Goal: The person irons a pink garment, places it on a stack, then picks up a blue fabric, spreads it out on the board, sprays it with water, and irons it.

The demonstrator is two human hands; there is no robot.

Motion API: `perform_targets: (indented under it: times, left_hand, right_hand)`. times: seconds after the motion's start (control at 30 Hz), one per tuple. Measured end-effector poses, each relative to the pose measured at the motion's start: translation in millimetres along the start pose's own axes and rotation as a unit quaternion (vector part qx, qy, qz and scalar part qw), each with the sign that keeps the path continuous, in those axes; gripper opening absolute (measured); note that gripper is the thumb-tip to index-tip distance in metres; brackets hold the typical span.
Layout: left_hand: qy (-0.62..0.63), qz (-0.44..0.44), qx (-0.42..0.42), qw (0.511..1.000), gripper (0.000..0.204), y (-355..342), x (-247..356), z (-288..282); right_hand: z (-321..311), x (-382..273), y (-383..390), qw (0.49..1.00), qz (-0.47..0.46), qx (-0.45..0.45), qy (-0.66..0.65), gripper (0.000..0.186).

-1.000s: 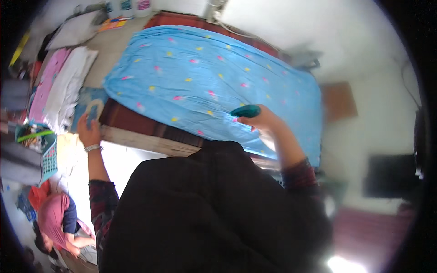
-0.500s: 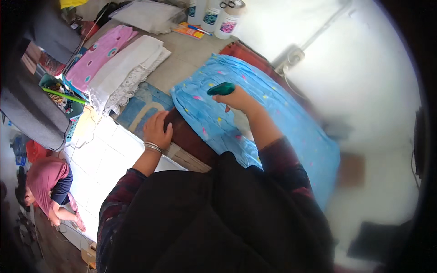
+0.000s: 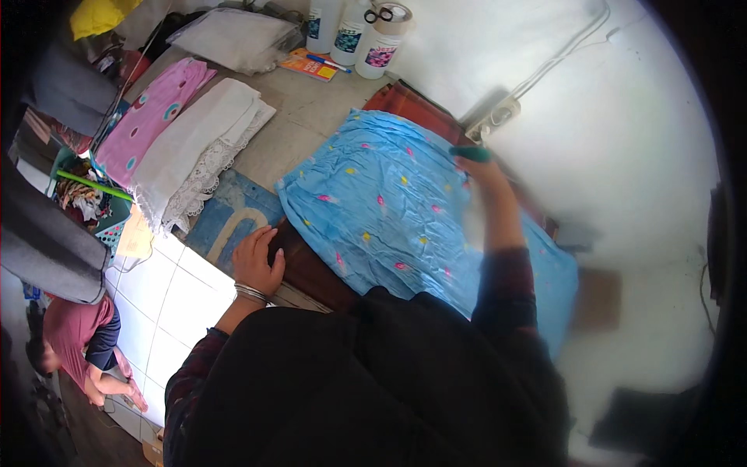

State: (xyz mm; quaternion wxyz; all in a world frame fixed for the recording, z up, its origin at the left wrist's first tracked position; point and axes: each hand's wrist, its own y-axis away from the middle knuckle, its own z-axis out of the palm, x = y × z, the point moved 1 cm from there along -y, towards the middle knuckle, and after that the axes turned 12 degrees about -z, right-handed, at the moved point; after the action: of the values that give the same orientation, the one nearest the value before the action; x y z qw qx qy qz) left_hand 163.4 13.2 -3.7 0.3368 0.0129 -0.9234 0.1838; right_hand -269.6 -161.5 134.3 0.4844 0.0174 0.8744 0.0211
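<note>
A light blue cloth with pink and yellow motifs lies spread and wrinkled over a dark red-brown cover. Over its far right part, my right hand is closed round a spray bottle with a green head. The bottle's pale body below the hand is blurred. My left hand, with bangles at the wrist, rests on the near left edge of the cover. Its fingers are spread and hold nothing.
Folded white lace-edged cloth and pink cloth lie at the left. Bottles, a pen and scissors are at the back. A wall socket is at the right. Another person bends down at far left.
My right hand has carried the spray bottle to the right across the blue cloth. The left hand stays on the cover's edge. The view has shifted slightly.
</note>
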Motion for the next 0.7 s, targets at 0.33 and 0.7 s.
perform_targets:
  times: [0.33,0.7]
  left_hand:
    - [-0.027,0.009,-0.003,1.000,0.041,1.2,-6.8,7.9]
    - [-0.109,0.064,0.063,0.990,0.037,8.1,-16.2,13.0]
  right_hand:
    - [-41.3,38.7,170.3,0.995,0.048,-0.054,-0.076,0.030]
    - [-254.8,173.8,266.6,0.955,0.091,0.276,-0.056,0.031]
